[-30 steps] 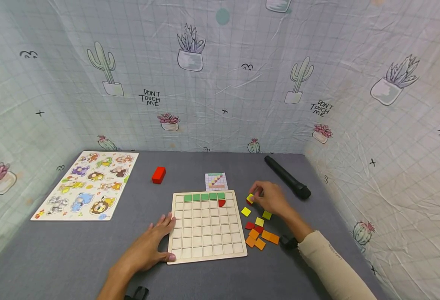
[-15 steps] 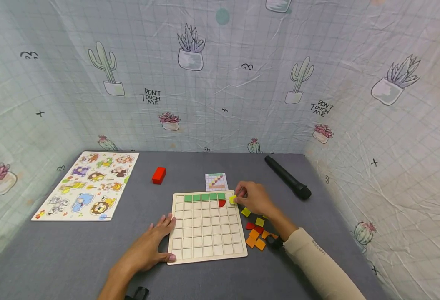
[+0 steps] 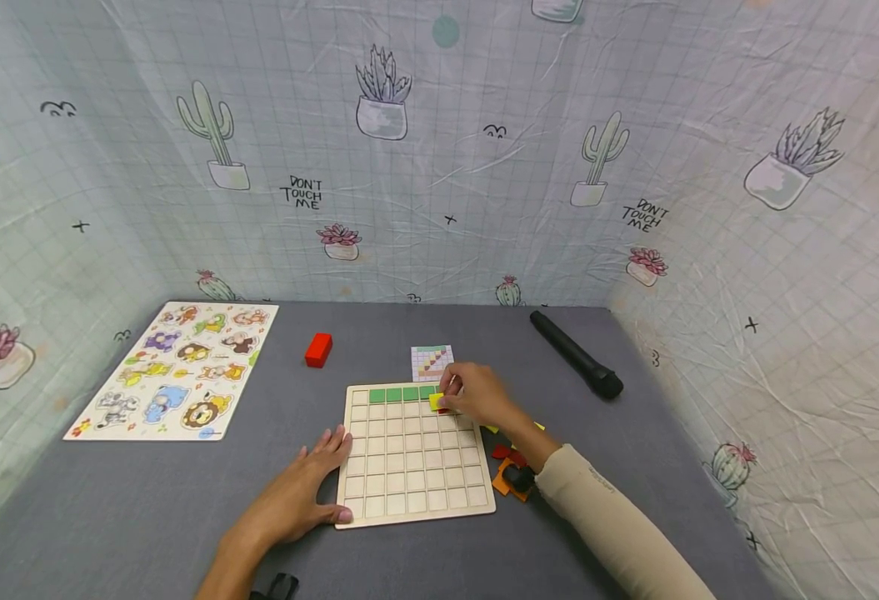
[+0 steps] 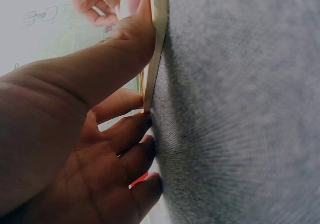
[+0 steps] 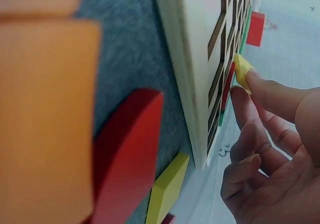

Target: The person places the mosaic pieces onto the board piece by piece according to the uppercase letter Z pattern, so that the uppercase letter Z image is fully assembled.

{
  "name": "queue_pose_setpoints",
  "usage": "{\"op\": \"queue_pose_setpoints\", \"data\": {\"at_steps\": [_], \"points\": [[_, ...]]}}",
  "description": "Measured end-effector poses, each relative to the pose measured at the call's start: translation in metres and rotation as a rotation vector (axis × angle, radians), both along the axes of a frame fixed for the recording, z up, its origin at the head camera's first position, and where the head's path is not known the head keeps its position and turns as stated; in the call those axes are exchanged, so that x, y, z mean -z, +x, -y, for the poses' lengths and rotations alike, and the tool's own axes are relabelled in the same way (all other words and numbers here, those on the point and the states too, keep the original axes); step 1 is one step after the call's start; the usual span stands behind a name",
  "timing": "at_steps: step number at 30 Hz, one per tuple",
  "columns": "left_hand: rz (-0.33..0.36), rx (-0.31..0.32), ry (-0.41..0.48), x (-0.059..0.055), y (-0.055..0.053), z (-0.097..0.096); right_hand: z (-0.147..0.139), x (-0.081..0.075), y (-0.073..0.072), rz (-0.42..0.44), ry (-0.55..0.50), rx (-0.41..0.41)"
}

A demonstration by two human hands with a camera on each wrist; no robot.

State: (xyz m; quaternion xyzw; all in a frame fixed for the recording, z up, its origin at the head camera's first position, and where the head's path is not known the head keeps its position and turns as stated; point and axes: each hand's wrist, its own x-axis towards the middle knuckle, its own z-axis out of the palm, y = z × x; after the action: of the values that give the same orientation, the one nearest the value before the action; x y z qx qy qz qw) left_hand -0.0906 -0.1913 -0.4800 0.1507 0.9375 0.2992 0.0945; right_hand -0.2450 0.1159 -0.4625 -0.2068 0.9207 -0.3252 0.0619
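A wooden grid board (image 3: 387, 500) lies in front of me with a row of green square tiles (image 3: 394, 395) near its far edge. My left hand (image 3: 300, 492) rests along the board's left side; its thumb (image 4: 125, 34) lies on the rim and the other fingers spread toward the far corner. Over the upper right cells, my right hand (image 3: 480, 396) pinches a yellow square tile (image 5: 242, 70) between thumb and fingers. Just beside that tile shows a red rounded piece (image 5: 228, 87) on the board, mostly covered by the hand in the head view.
Loose orange tiles (image 3: 501, 483), red pieces (image 3: 501, 452) and yellow tiles lie right of the board, partly under the right forearm. Behind the board is a small pattern card (image 3: 430, 363). Farther out are a red block (image 3: 318, 350), an animal puzzle board (image 3: 177, 375) and a black microphone (image 3: 574, 354).
My right hand has carried the yellow tile left from the loose pile to above the board's upper right cells. The left hand has stayed at the board's left edge.
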Motion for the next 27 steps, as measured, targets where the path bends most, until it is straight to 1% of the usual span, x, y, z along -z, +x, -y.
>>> {"op": "queue_pose_setpoints", "data": {"at_steps": [8,12,20,27], "points": [[-0.008,0.005,-0.003,0.0,0.0,0.001,0.01,0.008,-0.005,0.027,0.004,-0.048],[-0.009,0.005,-0.002,0.0,0.0,0.001,0.012,0.007,-0.004,0.036,0.005,-0.063],[-0.003,0.002,0.002,0.0,0.0,0.002,0.017,0.005,-0.003,0.039,0.038,-0.06],[-0.005,0.011,0.01,0.001,0.001,0.002,0.015,0.002,-0.001,0.049,0.022,-0.075]]}}
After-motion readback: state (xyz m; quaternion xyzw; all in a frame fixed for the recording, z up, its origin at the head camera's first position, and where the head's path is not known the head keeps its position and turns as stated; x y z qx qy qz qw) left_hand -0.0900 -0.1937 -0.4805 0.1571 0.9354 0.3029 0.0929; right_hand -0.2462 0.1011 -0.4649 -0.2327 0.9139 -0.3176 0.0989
